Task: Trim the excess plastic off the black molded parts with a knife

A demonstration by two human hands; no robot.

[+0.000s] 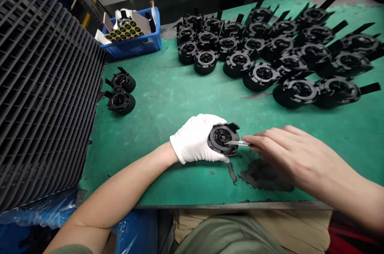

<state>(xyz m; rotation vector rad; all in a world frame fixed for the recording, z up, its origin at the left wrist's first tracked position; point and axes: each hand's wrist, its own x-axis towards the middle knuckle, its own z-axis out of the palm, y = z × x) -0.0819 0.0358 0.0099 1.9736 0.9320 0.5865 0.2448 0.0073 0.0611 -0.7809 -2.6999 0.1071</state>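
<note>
1. Left hand (199, 140): covered by a white fabric glove, bare from the wrist up. Grip: thumb and fingers curved around the rim of the workpiece, pinching it from the left side.

2. Workpiece: a round black plastic housing (217, 139) with a ringed face and a recessed centre. Location: above the near part of the work surface, between the two hands. Orientation: ringed face turned up toward the viewer. A flat black tab (233, 127) projects from its upper right edge.

3. Right hand (291, 152): ungloved, positioned to the right of the housing. Grip: fingers closed on a slim silver metal blade (235, 143), pinching it near its right end. The thumb is largely hidden.

4. Blade position: directed leftward, its tip over the recessed centre of the housing. Contact at the tip cannot be determined.

5. Work surface: a green bench top (168, 94), with an irregular dark worn patch (264, 174) beneath and beside the right hand.

6. Far right of bench: a large group of similar black round housings (264, 78), set close together in rough rows, many with tabs projecting.

7. Left of bench: a pair of similar black housings (121, 102), one just behind the other.

8. Far left corner: a blue plastic bin (135, 48) containing a yellow sheet with black discs (124, 32).

9. Left border: a dark grey slatted rack (45, 86), standing beside the bench.
</note>
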